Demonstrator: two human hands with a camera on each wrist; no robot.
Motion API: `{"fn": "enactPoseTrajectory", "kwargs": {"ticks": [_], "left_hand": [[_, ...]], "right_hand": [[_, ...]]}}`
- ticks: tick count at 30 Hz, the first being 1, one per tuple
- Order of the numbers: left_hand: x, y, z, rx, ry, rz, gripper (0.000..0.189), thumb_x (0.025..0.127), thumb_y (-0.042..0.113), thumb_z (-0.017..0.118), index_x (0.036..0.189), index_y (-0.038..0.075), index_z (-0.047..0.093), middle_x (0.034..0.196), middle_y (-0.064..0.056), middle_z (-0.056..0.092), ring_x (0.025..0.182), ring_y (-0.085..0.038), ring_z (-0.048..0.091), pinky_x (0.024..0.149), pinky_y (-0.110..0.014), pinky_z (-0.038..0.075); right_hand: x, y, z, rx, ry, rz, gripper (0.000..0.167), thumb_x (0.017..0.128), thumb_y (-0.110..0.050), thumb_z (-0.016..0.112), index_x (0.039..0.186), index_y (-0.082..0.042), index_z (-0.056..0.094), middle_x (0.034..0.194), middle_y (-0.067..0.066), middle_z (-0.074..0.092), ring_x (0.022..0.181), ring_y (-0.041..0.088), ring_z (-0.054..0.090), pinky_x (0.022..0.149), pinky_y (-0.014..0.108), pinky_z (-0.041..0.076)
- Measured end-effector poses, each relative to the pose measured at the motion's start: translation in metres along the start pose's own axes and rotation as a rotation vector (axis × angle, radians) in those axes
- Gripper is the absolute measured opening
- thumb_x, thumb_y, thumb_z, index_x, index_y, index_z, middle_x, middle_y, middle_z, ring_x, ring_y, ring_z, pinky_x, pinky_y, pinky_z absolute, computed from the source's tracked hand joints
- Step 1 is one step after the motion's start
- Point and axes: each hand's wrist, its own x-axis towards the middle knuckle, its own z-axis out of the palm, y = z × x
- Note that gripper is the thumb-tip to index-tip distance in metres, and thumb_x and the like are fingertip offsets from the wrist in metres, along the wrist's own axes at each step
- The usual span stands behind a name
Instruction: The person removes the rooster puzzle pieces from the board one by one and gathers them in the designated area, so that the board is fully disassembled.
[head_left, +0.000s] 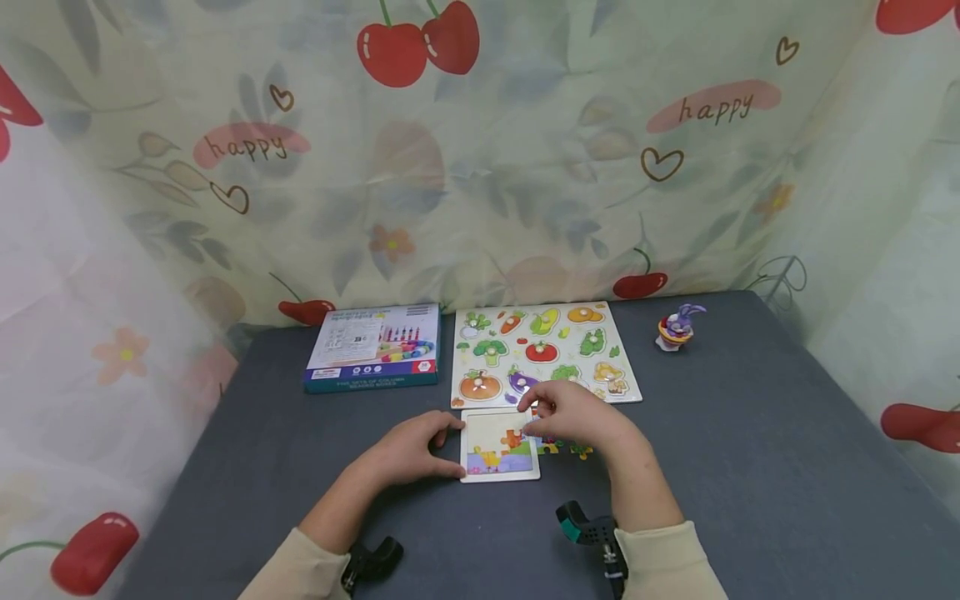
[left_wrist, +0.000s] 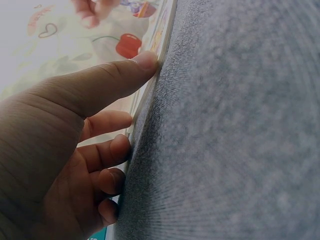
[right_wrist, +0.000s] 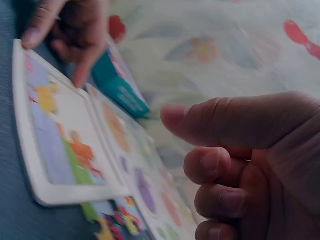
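Hands were placed at opposite sides of a white-rimmed puzzle tray [head_left: 495, 478], which was laid flat on the grey tabletop [head_left: 750, 467]. Its left edge was touched by the thumb and index finger of the left hand [head_left: 411, 450], spread apart rather than clenched. The right hand [head_left: 573, 417] was held over the tray's far right corner, its fingers loosely bent and released. Loose pieces [head_left: 581, 451] were scattered just beyond the right edge. Along the far edge, a vegetable board [head_left: 566, 337] was set so close that contact could not be judged. A boxed set [head_left: 371, 354] was separated from that board by a narrow gap. Wider room was left between the tray and both table sides; at far right, a purple rabbit figure [head_left: 678, 327] was stood well apart.
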Motion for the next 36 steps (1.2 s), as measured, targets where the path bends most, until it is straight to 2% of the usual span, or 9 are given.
{"fn": "enactPoseTrajectory", "kwargs": {"ticks": [4,8,10,13,20,26,36], "left_hand": [[0.000,0.000,0.001,0.002,-0.001,-0.003,0.067,0.080,0.050,0.086,0.133,0.016,0.065,0.089,0.000,0.051,0.081,-0.015,0.049,0.070,-0.036,0.038],[0.000,-0.001,0.002,0.005,0.003,0.000,0.067,0.080,0.050,0.086,0.133,0.015,0.065,0.089,0.001,0.051,0.081,-0.015,0.049,0.070,-0.035,0.038],[-0.001,-0.001,0.002,0.010,0.004,-0.002,0.067,0.080,0.050,0.086,0.133,0.016,0.065,0.089,0.001,0.051,0.081,-0.015,0.049,0.070,-0.035,0.038],[-0.001,0.000,0.001,0.009,0.003,-0.005,0.067,0.080,0.050,0.086,0.134,0.017,0.065,0.089,0.001,0.051,0.081,-0.015,0.049,0.070,-0.035,0.038],[-0.002,0.002,0.001,0.006,-0.002,-0.008,0.066,0.081,0.050,0.086,0.134,0.018,0.064,0.089,0.001,0.051,0.081,-0.014,0.049,0.070,-0.034,0.038],[-0.002,0.003,0.000,0.004,0.000,-0.013,0.066,0.080,0.050,0.086,0.134,0.017,0.065,0.089,0.001,0.051,0.081,-0.015,0.050,0.070,-0.035,0.038],[-0.001,0.001,-0.001,-0.003,-0.004,-0.022,0.066,0.081,0.051,0.086,0.134,0.018,0.064,0.089,0.000,0.051,0.081,-0.015,0.050,0.070,-0.035,0.038]], "right_hand": [[0.005,-0.004,0.017,-0.072,0.008,0.061,0.021,0.087,-0.015,0.081,0.105,-0.010,0.073,0.067,0.002,0.051,0.058,0.017,0.047,0.058,0.032,0.038],[0.011,-0.001,0.029,-0.216,0.047,0.130,0.019,0.084,-0.022,0.084,0.094,-0.012,0.071,0.072,0.002,0.059,0.065,0.018,0.053,0.061,0.033,0.042],[0.013,0.001,0.032,-0.283,0.065,0.147,0.020,0.082,-0.023,0.085,0.088,-0.013,0.069,0.073,0.001,0.060,0.067,0.018,0.054,0.061,0.034,0.042],[0.015,0.005,0.035,-0.318,0.079,0.159,0.021,0.081,-0.020,0.086,0.083,-0.014,0.066,0.072,0.001,0.059,0.067,0.019,0.054,0.062,0.035,0.041],[0.014,0.008,0.037,-0.285,0.087,0.145,0.023,0.079,-0.017,0.087,0.082,-0.013,0.064,0.073,0.002,0.058,0.066,0.019,0.053,0.061,0.034,0.041],[0.013,0.008,0.034,-0.203,0.075,0.110,0.024,0.080,-0.014,0.087,0.076,-0.012,0.063,0.070,0.003,0.058,0.064,0.019,0.054,0.059,0.033,0.041],[0.007,0.003,0.011,-0.031,0.066,0.016,0.013,0.089,-0.014,0.080,0.085,-0.012,0.068,0.079,0.002,0.062,0.071,0.018,0.056,0.065,0.034,0.046]]}}
